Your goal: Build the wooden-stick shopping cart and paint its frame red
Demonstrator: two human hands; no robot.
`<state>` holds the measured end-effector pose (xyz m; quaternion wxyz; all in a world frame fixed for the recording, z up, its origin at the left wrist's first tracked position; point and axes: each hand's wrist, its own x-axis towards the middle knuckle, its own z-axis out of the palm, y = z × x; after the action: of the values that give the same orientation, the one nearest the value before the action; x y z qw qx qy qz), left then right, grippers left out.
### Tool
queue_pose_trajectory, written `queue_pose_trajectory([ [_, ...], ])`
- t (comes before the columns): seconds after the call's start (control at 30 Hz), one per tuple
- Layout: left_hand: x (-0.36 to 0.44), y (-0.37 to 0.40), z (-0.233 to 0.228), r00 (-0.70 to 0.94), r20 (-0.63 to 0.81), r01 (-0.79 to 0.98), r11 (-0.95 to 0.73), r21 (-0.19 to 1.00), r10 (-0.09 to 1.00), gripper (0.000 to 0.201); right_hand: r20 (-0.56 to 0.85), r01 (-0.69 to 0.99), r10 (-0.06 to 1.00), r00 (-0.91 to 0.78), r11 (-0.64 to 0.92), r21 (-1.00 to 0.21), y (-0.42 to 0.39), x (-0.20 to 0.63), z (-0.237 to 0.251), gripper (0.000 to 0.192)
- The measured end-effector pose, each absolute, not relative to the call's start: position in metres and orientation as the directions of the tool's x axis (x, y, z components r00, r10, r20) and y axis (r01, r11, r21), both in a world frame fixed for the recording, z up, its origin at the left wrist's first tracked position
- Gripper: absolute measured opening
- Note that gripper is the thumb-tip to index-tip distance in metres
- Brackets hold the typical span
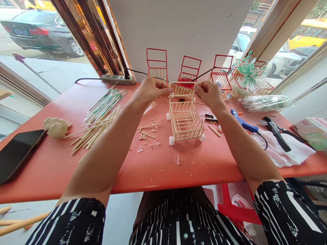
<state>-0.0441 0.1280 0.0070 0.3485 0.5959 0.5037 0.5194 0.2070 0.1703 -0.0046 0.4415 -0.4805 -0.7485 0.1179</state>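
A small cart (187, 122) built of thin wooden sticks stands on the red table on white wheels. Its tall handle frame rises at the far end. My left hand (155, 89) pinches the upper left corner of that frame between thumb and fingers. At the opposite upper corner, the fingers of my right hand (209, 93) are closed on the frame. Behind it sits another plain stick cart (182, 91), partly hidden by the frame. Stick scraps (148, 135) and crumbs lie around the wheels.
Wooden sticks (95, 132) and green-white wrapped sticks (106, 103) lie left, near a phone (20, 154). A power strip (119, 79) and red-trimmed carts (157, 64) stand behind. To the right are a blue glue gun (244, 122), pliers (277, 132) and a cloth (293, 153).
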Motion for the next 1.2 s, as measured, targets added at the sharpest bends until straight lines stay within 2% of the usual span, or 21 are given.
queue_pose_trajectory([
  [0.1,-0.046,0.126,0.012,-0.041,0.261,0.257,-0.242,0.935,0.964,0.014,0.539,0.623,0.831,-0.140,0.497,-0.604,0.170,0.207,-0.004,0.019],
  [0.33,-0.058,0.125,0.020,-0.068,0.269,0.266,-0.243,0.933,0.961,0.018,0.553,0.645,0.815,-0.173,0.518,-0.562,0.169,0.213,0.003,0.051],
  [0.5,-0.065,0.128,0.021,-0.092,0.258,0.251,-0.229,0.941,0.962,0.022,0.559,0.577,0.811,-0.171,0.543,-0.610,0.171,0.218,0.005,0.061],
  [0.6,-0.066,0.130,0.021,-0.115,0.255,0.230,-0.224,0.947,0.960,0.022,0.562,0.534,0.816,-0.139,0.539,-0.651,0.178,0.221,0.004,0.058],
  [0.83,-0.059,0.128,0.018,-0.215,0.312,0.181,-0.276,0.944,0.926,0.014,0.552,0.504,0.827,-0.101,0.521,-0.689,0.187,0.228,0.002,0.035],
  [1.0,-0.048,0.122,0.007,-0.274,0.301,0.163,-0.265,0.950,0.913,0.019,0.544,0.466,0.833,-0.100,0.522,-0.714,0.189,0.233,0.001,0.026],
  [1.1,-0.043,0.118,-0.004,-0.276,0.270,0.127,-0.243,0.962,0.923,0.017,0.501,0.469,0.862,-0.076,0.474,-0.746,0.190,0.236,-0.001,0.023],
  [1.2,-0.041,0.112,-0.016,-0.279,0.190,0.084,-0.173,0.981,0.941,0.006,0.389,0.532,0.918,-0.079,0.368,-0.762,0.190,0.237,-0.002,0.023],
])
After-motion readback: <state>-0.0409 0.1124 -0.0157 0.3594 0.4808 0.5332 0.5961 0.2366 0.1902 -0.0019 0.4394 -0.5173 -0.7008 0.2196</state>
